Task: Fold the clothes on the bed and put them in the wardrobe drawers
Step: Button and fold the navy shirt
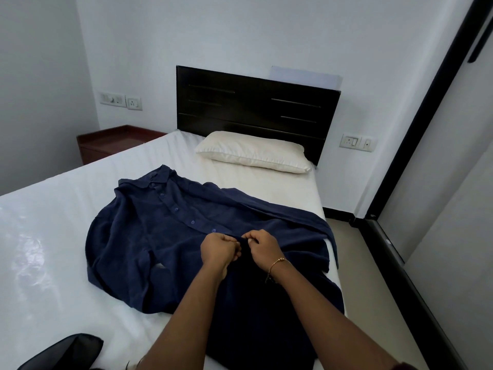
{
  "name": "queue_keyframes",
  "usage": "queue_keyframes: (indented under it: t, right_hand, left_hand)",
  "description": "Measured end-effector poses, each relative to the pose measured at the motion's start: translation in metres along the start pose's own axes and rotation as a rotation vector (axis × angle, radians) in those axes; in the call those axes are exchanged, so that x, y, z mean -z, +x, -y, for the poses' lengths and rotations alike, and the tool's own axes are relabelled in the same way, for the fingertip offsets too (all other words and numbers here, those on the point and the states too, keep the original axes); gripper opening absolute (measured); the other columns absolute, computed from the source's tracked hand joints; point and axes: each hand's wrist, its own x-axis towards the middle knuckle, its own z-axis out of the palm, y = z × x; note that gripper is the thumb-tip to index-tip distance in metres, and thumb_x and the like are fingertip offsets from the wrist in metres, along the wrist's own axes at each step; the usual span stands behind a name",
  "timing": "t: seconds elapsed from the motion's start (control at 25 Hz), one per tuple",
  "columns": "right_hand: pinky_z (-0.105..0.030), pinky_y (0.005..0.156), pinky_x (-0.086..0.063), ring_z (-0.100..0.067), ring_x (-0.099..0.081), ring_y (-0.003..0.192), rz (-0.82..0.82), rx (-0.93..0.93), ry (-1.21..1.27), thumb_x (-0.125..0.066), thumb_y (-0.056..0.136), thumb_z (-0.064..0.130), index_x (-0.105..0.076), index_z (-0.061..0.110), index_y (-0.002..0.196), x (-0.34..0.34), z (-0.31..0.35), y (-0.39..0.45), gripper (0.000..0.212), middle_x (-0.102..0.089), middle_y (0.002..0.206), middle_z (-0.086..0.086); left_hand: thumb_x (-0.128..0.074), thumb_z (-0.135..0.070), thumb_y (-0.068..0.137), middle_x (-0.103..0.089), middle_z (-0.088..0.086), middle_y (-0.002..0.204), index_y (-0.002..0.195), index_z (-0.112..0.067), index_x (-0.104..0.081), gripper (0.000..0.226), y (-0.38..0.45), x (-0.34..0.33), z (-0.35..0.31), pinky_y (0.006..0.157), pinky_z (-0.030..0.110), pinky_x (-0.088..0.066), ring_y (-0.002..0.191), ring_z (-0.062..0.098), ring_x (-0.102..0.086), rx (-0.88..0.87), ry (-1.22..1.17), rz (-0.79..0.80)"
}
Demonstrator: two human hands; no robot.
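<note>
A navy blue button-up shirt [149, 236] lies spread on the white bed [53, 236], collar toward the headboard, front side up with a row of blue buttons. My left hand [218, 249] and my right hand [262, 247] are side by side at the shirt's button placket, below the lowest visible button. Both hands have curled fingers pinching the placket fabric. A thin bracelet sits on my right wrist. The shirt's lower part runs under my forearms toward the bed's near edge.
A white pillow [253, 152] lies against the dark headboard [256, 108]. A reddish bedside table [114, 141] stands at the left. A dark garment [66, 353] lies at the bed's near left corner. The wardrobe's sliding doors [440, 182] stand to the right across a narrow floor strip.
</note>
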Motion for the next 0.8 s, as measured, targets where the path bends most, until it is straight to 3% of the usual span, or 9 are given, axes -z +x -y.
queue_keyframes:
  t: [0.24,0.36,0.44,0.6,0.68,0.8]
  right_hand:
    - [-0.036,0.098,-0.041,-0.022,-0.055,0.108,-0.010,0.001,0.047,-0.044,0.092,0.007,-0.067,0.009,0.107,-0.002,0.006,-0.002,0.027,-0.061,0.115,-0.009]
    - [-0.019,0.076,-0.045,-0.014,-0.056,0.084,-0.008,-0.050,0.239,-0.044,0.092,0.002,-0.067,0.002,0.102,0.002,0.005,-0.004,0.025,-0.065,0.085,-0.005]
    - [-0.015,0.067,-0.043,-0.009,-0.054,0.070,-0.012,-0.044,0.244,-0.046,0.092,0.003,-0.067,0.004,0.100,0.003,0.004,-0.003,0.022,-0.058,0.068,0.003]
    - [-0.031,0.085,-0.051,-0.017,-0.061,0.084,-0.040,-0.042,0.255,-0.051,0.090,0.005,-0.068,0.016,0.089,-0.003,0.008,0.000,0.020,-0.067,0.087,-0.004]
    - [-0.036,0.088,-0.051,-0.022,-0.063,0.090,-0.059,-0.073,0.261,-0.052,0.089,0.008,-0.062,0.025,0.073,-0.006,0.010,0.000,0.026,-0.067,0.089,-0.005]
    - [-0.037,0.087,-0.052,-0.023,-0.063,0.089,-0.094,-0.129,0.279,-0.058,0.087,0.011,-0.056,0.027,0.063,-0.010,0.016,0.002,0.029,-0.066,0.086,-0.004]
  left_hand:
    - [-0.056,0.009,0.087,-0.063,0.016,0.077,0.074,-0.001,-0.060,0.017,-0.001,0.001,-0.003,0.053,0.022,-0.051,0.065,0.019,-0.061,0.080,-0.138,0.045]
    - [-0.048,0.012,0.089,-0.060,0.013,0.075,0.072,-0.003,-0.056,0.024,-0.002,0.000,-0.005,0.054,0.022,-0.052,0.064,0.019,-0.059,0.119,-0.203,0.060]
    - [-0.045,0.011,0.090,-0.058,0.012,0.072,0.071,-0.002,-0.055,0.025,-0.003,-0.001,-0.009,0.056,0.023,-0.049,0.062,0.018,-0.056,0.159,-0.272,0.083]
    - [-0.059,0.000,0.087,-0.059,0.010,0.069,0.077,-0.002,-0.060,0.010,-0.005,-0.001,-0.013,0.048,0.019,-0.051,0.061,0.015,-0.056,0.224,-0.369,0.063]
    - [-0.058,0.003,0.088,-0.058,0.009,0.074,0.078,-0.005,-0.058,0.013,-0.005,-0.003,-0.011,0.049,0.019,-0.052,0.064,0.015,-0.055,0.225,-0.359,0.043]
    - [-0.053,0.006,0.090,-0.053,0.008,0.070,0.072,-0.008,-0.051,0.023,-0.002,-0.006,-0.009,0.053,0.021,-0.048,0.061,0.014,-0.050,0.230,-0.351,0.024]
